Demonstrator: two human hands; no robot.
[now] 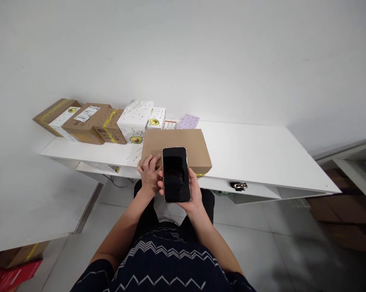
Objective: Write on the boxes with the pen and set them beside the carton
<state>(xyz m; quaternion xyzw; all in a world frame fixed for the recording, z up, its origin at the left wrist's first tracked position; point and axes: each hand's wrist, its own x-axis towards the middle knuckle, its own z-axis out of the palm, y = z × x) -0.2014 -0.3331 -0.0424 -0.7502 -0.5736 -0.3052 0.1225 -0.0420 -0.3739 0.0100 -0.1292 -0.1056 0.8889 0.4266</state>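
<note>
1. Head view, nearest first: the right hand (192, 194) has its grip closed around a dark-screened phone (176, 174), fingers curled up its left edge and the palm behind it. The phone is upright with its screen facing the camera.
2. Just left of that grip, the left hand (149, 172) lies flat with its fingers spread on the near left corner of a plain brown cardboard box (183, 144); its grip is loose and open, pressing rather than clasping.
3. The brown box sits directly behind the phone, at the front edge of the white bench (256, 156), its near side overhanging slightly.
4. Below and to the right of the right grip, a small dark metal object (238, 185) lies on the shelf under the bench top; what it is cannot be told.
5. Farther off, up and left of both grips, a row of boxes stands along the wall: brown cartons with yellow tape (88, 121), white boxes with avocado prints (136, 119), and a lilac dotted packet (188, 121).
</note>
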